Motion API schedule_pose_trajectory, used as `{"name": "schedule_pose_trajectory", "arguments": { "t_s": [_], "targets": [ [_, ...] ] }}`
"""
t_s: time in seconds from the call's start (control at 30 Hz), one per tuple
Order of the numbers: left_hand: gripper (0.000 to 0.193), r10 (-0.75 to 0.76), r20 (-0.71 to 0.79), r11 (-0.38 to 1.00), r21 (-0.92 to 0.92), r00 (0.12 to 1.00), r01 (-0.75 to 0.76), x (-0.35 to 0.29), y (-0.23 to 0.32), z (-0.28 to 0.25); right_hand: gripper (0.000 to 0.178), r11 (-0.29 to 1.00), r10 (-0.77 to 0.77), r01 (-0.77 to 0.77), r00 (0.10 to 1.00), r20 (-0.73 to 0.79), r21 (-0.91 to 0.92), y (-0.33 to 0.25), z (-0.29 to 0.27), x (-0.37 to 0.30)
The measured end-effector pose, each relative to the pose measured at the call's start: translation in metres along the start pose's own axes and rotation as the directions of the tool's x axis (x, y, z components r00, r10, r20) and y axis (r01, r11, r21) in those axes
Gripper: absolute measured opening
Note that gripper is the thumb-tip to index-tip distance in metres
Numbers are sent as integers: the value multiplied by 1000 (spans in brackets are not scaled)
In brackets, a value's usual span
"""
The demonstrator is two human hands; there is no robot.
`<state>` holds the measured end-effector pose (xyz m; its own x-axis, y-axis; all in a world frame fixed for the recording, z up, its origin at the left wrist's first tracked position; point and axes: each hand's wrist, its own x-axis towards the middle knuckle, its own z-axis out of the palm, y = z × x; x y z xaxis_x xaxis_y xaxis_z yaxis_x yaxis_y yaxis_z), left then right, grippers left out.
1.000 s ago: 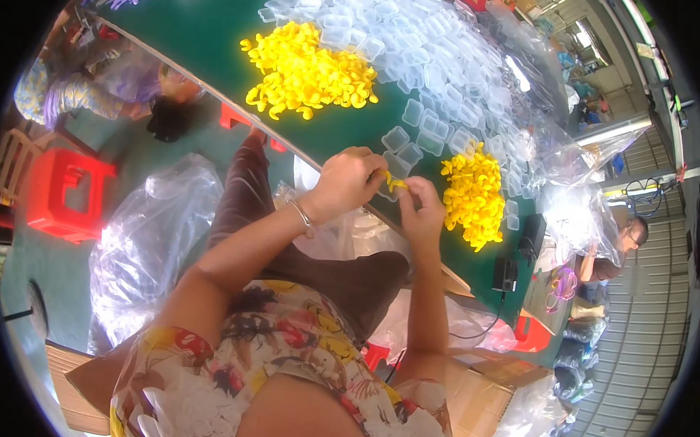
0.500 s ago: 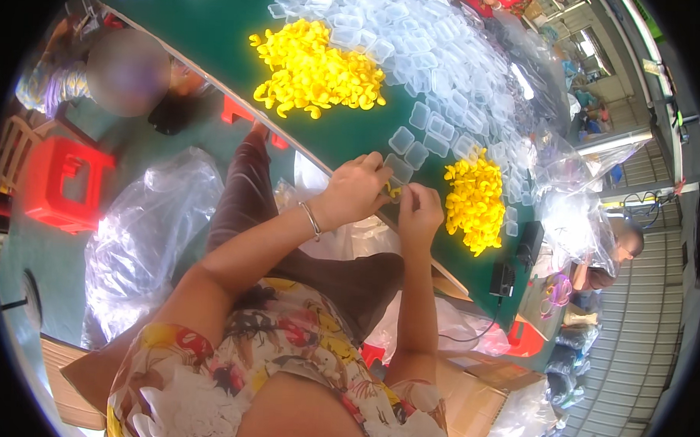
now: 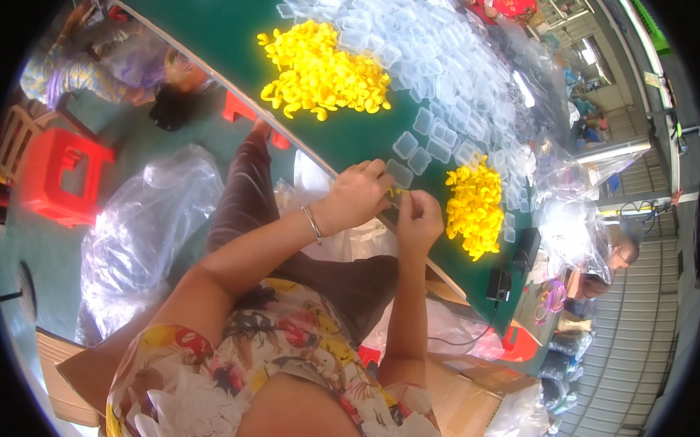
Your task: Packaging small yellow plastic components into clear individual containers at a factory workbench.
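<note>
At the table's near edge my two hands are drawn close together with fingers pinched. Between their fingertips shows a bit of a small yellow curved piece (image 3: 394, 192), mostly hidden by the fingers. My left hand (image 3: 357, 194), with a bangle on its wrist, closes on it from the left. From the right, my right hand (image 3: 421, 221) pinches at it too. Just beyond the fingers lies a clear plastic tray (image 3: 399, 174). A small heap of yellow curved pieces (image 3: 474, 207) sits right of my right hand, and a larger yellow heap (image 3: 324, 73) lies farther off to the left.
Many clear trays (image 3: 425, 52) spread over the far side of the green table (image 3: 195, 17). A black power adapter (image 3: 499, 284) with a cord sits at the right end. Another person (image 3: 85, 74) is at the far left, near a red stool (image 3: 66, 176) and a plastic bag (image 3: 153, 235).
My hands stay pinched together in nearly the same place, with small finger shifts. The whole view has moved slightly. The person at the far left appears bent lower.
</note>
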<state>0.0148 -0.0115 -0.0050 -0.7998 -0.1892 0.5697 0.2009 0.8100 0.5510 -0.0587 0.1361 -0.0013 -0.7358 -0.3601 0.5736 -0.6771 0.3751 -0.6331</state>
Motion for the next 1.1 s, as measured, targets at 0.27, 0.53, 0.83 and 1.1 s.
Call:
{"name": "schedule_pose_trajectory", "arguments": {
  "t_s": [0.27,0.53,0.83,1.1],
  "targets": [
    [33,23,19,1000,-14,1000,-23,-3,-1,-4,17,997,-52,54,998,31,-58,10,-4,20],
    [40,54,-29,998,-28,998,-55,-7,-2,-9,24,995,-101,101,945,311,17,20,-14,39],
    [24,179,5,984,15,984,-180,1,-15,-7,27,953,-298,294,881,368,69,5,-15,23],
    [23,81,40,983,-170,996,-73,-26,-7,-22,20,970,-244,208,856,456,129,7,-12,51]
  ]
}}
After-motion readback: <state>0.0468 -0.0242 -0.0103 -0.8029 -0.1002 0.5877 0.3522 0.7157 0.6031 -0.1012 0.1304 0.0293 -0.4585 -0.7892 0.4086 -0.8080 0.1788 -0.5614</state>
